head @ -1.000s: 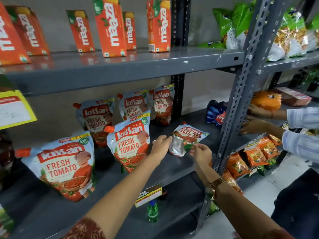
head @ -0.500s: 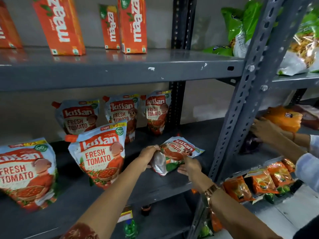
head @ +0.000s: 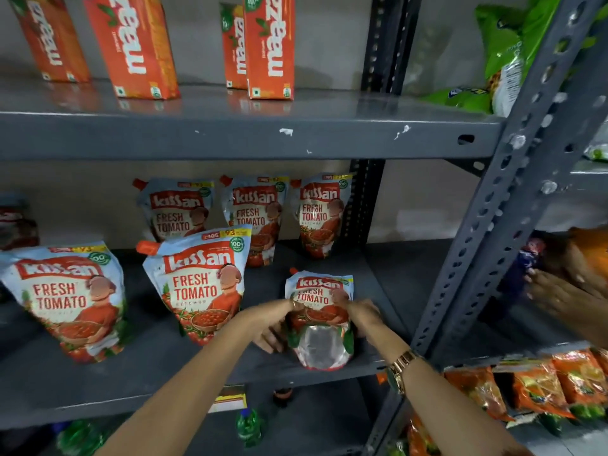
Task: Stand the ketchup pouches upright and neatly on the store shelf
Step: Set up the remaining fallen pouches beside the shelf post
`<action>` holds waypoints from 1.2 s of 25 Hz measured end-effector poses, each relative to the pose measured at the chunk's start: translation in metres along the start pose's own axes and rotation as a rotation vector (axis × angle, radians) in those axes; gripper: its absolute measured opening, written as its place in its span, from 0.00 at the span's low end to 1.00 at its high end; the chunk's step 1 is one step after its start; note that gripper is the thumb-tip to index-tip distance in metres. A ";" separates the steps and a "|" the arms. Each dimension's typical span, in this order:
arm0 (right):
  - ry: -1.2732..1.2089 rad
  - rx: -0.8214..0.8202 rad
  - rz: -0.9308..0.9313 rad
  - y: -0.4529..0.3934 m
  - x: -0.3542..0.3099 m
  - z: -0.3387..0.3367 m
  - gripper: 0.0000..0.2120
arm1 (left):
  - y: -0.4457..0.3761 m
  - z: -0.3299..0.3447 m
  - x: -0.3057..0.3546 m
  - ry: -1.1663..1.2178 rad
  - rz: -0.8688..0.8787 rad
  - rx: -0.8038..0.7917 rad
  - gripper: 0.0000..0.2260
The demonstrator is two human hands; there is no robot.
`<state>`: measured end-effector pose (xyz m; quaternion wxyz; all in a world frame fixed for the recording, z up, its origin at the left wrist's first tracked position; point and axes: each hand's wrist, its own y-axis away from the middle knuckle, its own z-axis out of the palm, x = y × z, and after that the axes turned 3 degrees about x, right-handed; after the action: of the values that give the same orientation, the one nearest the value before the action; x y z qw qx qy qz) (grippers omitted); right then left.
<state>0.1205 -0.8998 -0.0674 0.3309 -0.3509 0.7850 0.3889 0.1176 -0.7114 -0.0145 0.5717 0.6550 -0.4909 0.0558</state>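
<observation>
Your left hand (head: 274, 325) and right hand (head: 363, 319) pinch the sides of a ketchup pouch (head: 320, 319) at lower centre of the frame, its silver base tipped toward you and its lower edge on the grey shelf (head: 329, 373). Your fingers partly cover its print, and its spout is barely visible. Five more pouches (head: 200, 284) stand upright to the left and behind; the leftmost is cut off by the frame edge. Above, juice cartons (head: 268, 44) lose their tops to the upper edge. At the right edge, another person's hand (head: 559, 291) is blurred beyond the slotted upright (head: 487, 225). Below, green bottles (head: 248, 426) sit in shadow.
</observation>
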 end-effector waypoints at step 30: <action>-0.718 0.413 -0.047 0.039 0.005 -0.022 0.23 | -0.015 0.072 0.025 0.539 0.498 -0.013 0.06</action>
<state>0.0810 -0.9018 -0.0462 0.6559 -0.1368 0.6730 0.3132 0.1058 -0.7864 -0.0335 0.6536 0.4736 -0.4674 0.3607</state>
